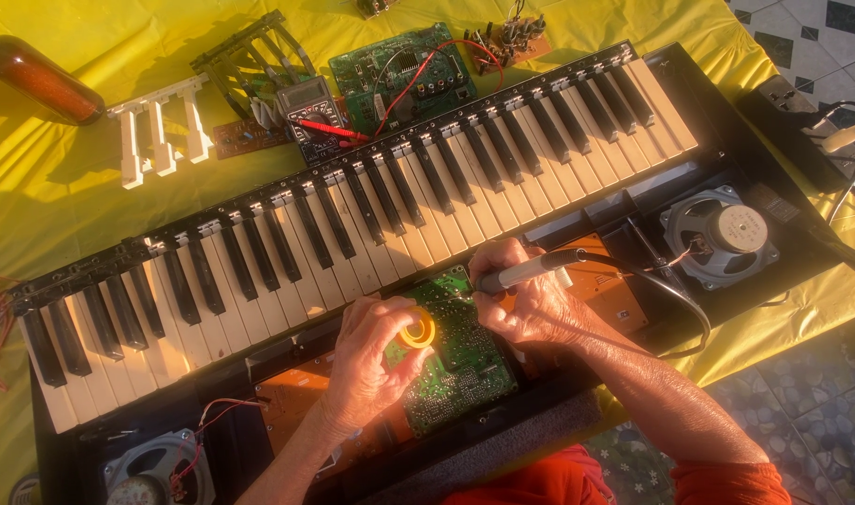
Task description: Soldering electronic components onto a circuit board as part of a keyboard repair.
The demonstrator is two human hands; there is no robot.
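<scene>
We look down on an opened keyboard [371,206] lying on a yellow cloth [91,187], a round speaker [722,234] at each end of its case. A green circuit board [460,360] sits below the keys. Farther up lie a second green board [399,75], a multimeter [310,108] and a dark red bottle [39,79]. Our right hand [525,299] curls closed around a soldering iron [525,274], tip on the board. Our left hand [376,360] pinches a small yellow tape roll [416,330] over the board.
</scene>
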